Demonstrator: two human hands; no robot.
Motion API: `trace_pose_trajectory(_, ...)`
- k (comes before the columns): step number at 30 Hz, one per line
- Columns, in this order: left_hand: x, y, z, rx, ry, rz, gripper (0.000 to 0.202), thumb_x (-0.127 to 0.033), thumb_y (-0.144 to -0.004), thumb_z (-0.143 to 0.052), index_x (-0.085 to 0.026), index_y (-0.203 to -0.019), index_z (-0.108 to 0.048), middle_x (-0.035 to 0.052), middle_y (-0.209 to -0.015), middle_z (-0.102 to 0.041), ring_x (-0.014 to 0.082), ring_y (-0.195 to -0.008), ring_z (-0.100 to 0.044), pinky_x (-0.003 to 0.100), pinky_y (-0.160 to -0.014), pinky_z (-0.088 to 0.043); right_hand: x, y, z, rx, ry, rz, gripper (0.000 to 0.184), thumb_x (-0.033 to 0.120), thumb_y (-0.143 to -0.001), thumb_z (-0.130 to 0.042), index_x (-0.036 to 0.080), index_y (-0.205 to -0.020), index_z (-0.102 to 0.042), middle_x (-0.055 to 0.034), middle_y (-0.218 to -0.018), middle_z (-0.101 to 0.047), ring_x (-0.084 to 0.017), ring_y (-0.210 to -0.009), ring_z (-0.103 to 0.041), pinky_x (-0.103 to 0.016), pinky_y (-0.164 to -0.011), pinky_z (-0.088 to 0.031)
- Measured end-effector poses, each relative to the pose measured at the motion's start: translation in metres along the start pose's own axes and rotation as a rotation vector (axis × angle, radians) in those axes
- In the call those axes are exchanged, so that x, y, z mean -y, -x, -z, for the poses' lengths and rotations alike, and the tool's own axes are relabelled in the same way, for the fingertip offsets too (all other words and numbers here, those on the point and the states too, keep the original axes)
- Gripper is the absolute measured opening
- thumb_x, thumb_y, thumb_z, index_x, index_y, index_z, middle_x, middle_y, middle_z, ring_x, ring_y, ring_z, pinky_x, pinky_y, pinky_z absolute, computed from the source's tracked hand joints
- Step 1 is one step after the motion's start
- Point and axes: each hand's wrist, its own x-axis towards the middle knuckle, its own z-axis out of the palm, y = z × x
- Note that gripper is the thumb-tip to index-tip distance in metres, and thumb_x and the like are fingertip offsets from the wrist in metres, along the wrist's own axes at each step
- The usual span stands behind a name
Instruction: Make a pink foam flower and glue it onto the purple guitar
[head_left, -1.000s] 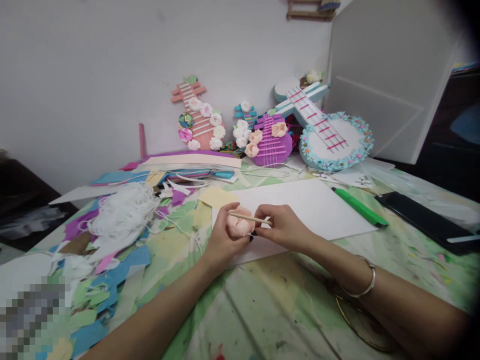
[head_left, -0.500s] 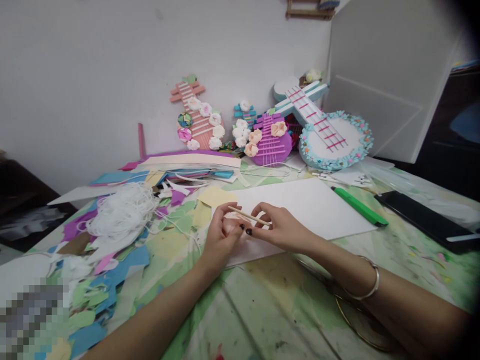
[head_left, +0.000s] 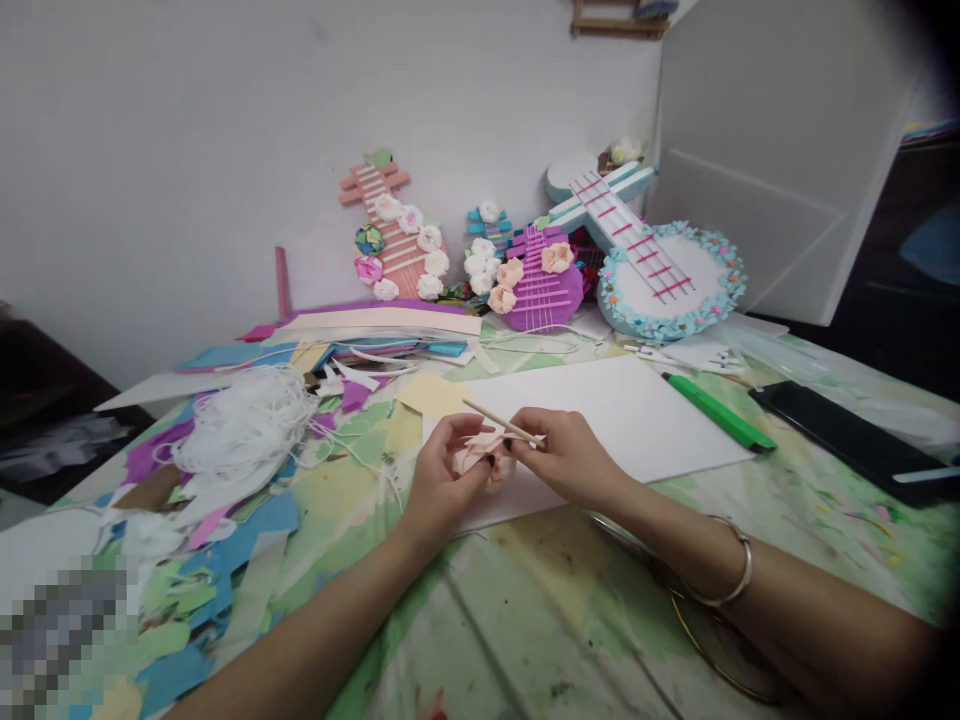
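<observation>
A small peach paper flower (head_left: 480,455) sits between both hands over a white sheet (head_left: 600,410) on the paint-stained table (head_left: 540,620). My left hand (head_left: 442,480) is closed round the flower from the left. Pinched in my right hand (head_left: 566,455) is a thin wooden stick (head_left: 499,422), which slants up to the left across the top of the flower. A metal bangle (head_left: 724,580) circles my right wrist.
A heap of white string (head_left: 244,425) and coloured paper scraps (head_left: 195,560) lies left. Paper guitars with flowers (head_left: 540,275) lean on the back wall. A green marker (head_left: 716,412) and a black phone (head_left: 840,435) lie right. A white board (head_left: 772,150) stands back right.
My left fingers have turned the flower between the hands. The stick's tip has swung slightly, staying across the flower's top. Both hands stay over the white sheet.
</observation>
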Motion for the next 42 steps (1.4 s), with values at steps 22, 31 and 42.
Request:
trace_pose_trajectory(22, -0.004, 0.008, -0.006, 0.056, -0.247, -0.113, 0.027, -0.013, -0.069, -0.061, -0.018, -0.095, -0.057, 0.0007, -0.088, -0.066, 0.0151, -0.081, -0.061, 0.024, -0.073, -0.045, 0.007, 0.006, -0.008, 0.042, 0.035, 0.030, 0.014, 0.018, -0.070, -0.055, 0.019, -0.083, -0.059, -0.0002, -0.078, -0.064, -0.013, -0.068, -0.055, -0.022, -0.059, -0.034)
trace_pose_trajectory(31, -0.008, 0.003, -0.005, 0.016, -0.083, 0.033, 0.019, -0.024, -0.072, -0.060, -0.014, -0.088, -0.059, 0.0020, -0.081, -0.064, 0.0131, -0.071, -0.059, 0.021, -0.065, -0.046, 0.006, 0.004, -0.005, -0.006, -0.003, 0.010, 0.010, 0.016, -0.071, -0.054, 0.018, -0.075, -0.062, 0.0010, -0.071, -0.064, -0.011, -0.062, -0.051, -0.021, -0.059, -0.033)
trace_pose_trajectory(42, -0.007, 0.003, -0.006, -0.029, 0.057, 0.153, 0.021, -0.024, -0.066, -0.063, -0.014, -0.083, -0.058, -0.0008, -0.073, -0.062, 0.0116, -0.065, -0.056, 0.021, -0.061, -0.046, 0.004, 0.004, -0.005, -0.010, 0.025, 0.012, 0.012, 0.015, -0.072, -0.054, 0.017, -0.077, -0.064, 0.0005, -0.071, -0.065, -0.010, -0.059, -0.051, -0.020, -0.057, -0.032)
